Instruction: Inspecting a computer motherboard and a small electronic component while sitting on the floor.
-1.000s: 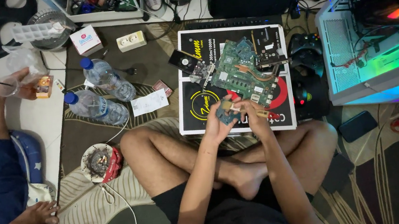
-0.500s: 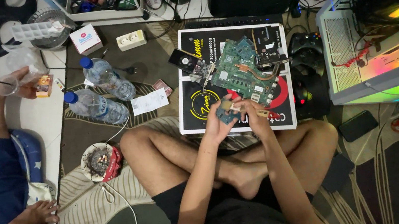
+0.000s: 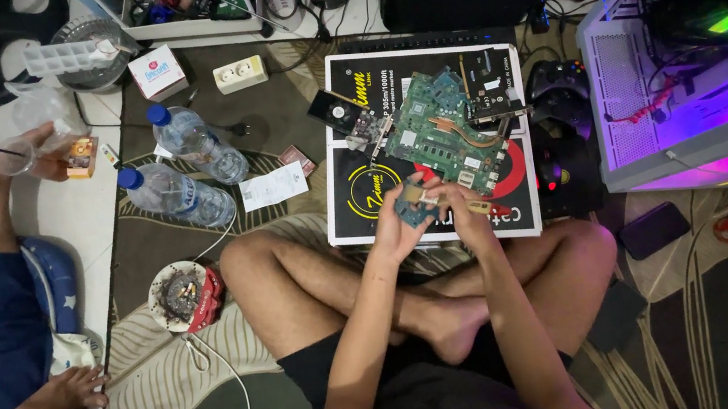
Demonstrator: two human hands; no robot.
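Above the black box (image 3: 363,197), both hands (fingers pinched) on a small circuit board (image 3: 412,204).

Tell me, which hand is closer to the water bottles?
Left. The left hand holds a small circuit board on the side toward the water bottles. The right hand is beside it on the far side, so it is farther away.

A small blue-green circuit board (image 3: 413,205), tilted, is held above the near edge of the black printed box (image 3: 363,195).
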